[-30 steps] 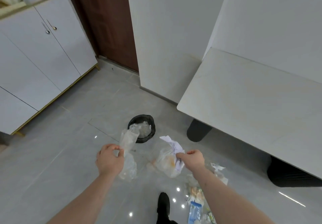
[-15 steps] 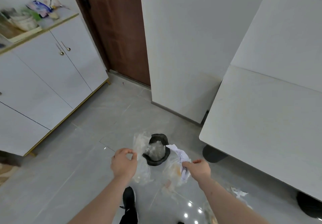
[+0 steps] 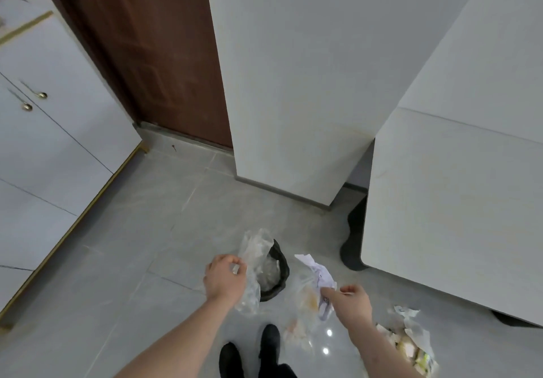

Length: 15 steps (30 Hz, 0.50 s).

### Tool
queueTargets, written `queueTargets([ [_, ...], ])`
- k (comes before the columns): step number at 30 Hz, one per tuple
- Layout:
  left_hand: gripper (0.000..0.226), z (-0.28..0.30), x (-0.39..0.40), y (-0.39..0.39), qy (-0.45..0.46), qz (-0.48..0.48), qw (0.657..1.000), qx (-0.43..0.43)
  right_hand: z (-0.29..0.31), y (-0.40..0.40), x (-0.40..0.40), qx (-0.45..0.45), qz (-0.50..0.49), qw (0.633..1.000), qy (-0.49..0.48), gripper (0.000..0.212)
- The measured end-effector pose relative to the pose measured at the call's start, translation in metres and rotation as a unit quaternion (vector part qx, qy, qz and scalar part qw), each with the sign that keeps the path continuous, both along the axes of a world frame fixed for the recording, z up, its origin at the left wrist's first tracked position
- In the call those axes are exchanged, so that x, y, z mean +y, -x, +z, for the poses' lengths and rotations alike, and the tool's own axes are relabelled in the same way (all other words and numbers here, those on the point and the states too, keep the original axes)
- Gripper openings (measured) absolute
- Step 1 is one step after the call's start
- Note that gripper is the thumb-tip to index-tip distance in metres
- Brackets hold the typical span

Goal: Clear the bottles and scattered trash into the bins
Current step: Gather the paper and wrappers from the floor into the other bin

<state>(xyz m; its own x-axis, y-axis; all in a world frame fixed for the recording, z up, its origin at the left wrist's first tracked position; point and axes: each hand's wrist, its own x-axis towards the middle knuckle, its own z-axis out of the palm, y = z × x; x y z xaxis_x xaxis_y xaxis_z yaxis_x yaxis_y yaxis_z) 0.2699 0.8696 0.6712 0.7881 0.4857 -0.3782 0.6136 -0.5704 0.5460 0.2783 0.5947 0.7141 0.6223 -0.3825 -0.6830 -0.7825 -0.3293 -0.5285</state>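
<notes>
I am at the carrying-and-dropping step, standing over the small round black bin at lower centre of the frame, which is lined with a dark bag and already holds some clear crumpled plastic.

My left hand sits just left of the bin, its fingers curled and pinching the edge of a crumpled clear plastic bag that hangs partly across the bin's mouth. My right hand is to the right of the bin, fingers pinched on a crumpled white sheet of paper together with a thin clear bag with a yellowish smear inside; this bundle hangs over the grey tiled floor, beside the bin rather than above it.

As I judge it, the left bag is close to ready: it needs to come a little right so it is fully over the opening, then my fingers let go. The right bundle must travel left over the rim first, or the light paper may flutter out onto the tiles.

More is left to do: a heap of clear and yellowish wrappers lies on the floor at lower right, near the white counter. I see no bottles from here.

The paper carries faint purplish marks, too blurred to read; no brand or label is legible anywhere.
</notes>
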Motion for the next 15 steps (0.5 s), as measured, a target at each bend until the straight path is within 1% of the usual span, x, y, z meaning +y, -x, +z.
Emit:
queueTargets([
  [4, 0.019, -0.027, 0.008, -0.038, 0.007, -0.009, 1.000, 0.011, -0.025, -0.033, 0.009, 0.007, -0.009, 1.000, -0.008, 0.035],
  [8, 0.012, -0.073, 0.009, -0.074, 0.030, 0.005, 0.999, 0.023, -0.072, -0.069, 0.023, 0.026, -0.011, 0.999, -0.022, 0.038],
  [10, 0.016, -0.108, 0.010, -0.089, 0.049, 0.018, 0.998, 0.029, -0.101, -0.085, 0.031, 0.031, -0.021, 0.999, -0.017, 0.040],
  [12, 0.016, -0.147, 0.009, -0.103, 0.055, 0.025, 0.998, 0.034, -0.137, -0.099, 0.037, 0.036, -0.029, 0.999, -0.012, 0.040],
  [15, 0.014, -0.225, 0.009, -0.120, 0.071, 0.031, 0.996, 0.047, -0.200, -0.118, 0.047, 0.034, -0.034, 0.999, -0.006, 0.038],
])
